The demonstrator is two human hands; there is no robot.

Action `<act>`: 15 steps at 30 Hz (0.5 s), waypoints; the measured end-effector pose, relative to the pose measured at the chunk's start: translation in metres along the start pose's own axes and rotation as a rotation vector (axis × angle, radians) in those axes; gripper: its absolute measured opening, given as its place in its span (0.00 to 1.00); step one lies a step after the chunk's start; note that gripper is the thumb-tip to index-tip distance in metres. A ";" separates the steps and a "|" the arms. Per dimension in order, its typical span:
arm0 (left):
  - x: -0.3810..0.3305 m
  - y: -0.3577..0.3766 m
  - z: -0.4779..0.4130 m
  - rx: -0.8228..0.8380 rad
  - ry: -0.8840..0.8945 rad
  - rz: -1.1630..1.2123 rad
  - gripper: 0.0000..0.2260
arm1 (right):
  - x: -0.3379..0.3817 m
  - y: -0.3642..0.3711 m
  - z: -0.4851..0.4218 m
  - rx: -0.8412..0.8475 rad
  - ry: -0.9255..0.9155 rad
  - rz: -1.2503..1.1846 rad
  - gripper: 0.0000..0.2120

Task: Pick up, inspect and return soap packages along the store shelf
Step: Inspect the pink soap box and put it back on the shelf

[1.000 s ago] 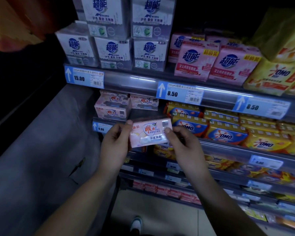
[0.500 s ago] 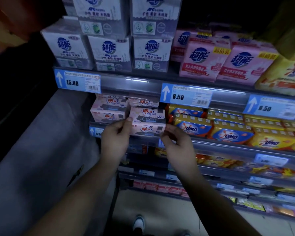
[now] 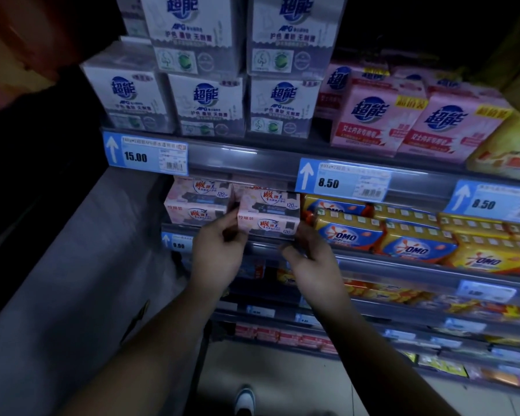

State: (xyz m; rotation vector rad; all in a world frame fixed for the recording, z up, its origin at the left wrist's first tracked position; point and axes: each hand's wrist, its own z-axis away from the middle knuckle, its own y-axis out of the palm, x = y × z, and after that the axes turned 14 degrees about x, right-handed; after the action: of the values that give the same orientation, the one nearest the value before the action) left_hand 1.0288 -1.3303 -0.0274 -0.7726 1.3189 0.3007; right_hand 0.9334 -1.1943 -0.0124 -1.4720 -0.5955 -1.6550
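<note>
Pink rectangular soap package (image 3: 267, 225) on the second shelf's (image 3: 403, 259) front edge, long axis left–right, far of both hands; left hand (image 3: 219, 250) and right hand (image 3: 308, 253) pinch its two ends.

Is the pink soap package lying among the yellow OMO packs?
No, the pink soap package sits left of the yellow OMO packs, beside another pink pack.

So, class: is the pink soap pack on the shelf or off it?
On it: the pink soap pack rests at the shelf edge, fingers touching.
</note>
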 end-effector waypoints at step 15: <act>0.026 -0.052 0.005 -0.366 0.056 0.229 0.22 | 0.028 0.085 -0.025 0.339 -0.030 0.216 0.42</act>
State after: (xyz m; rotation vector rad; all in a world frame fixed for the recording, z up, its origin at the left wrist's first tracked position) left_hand 1.0712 -1.3700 -0.0339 -0.9406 1.4264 0.7227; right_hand 0.9893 -1.2677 -0.0047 -1.2662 -0.6714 -1.2955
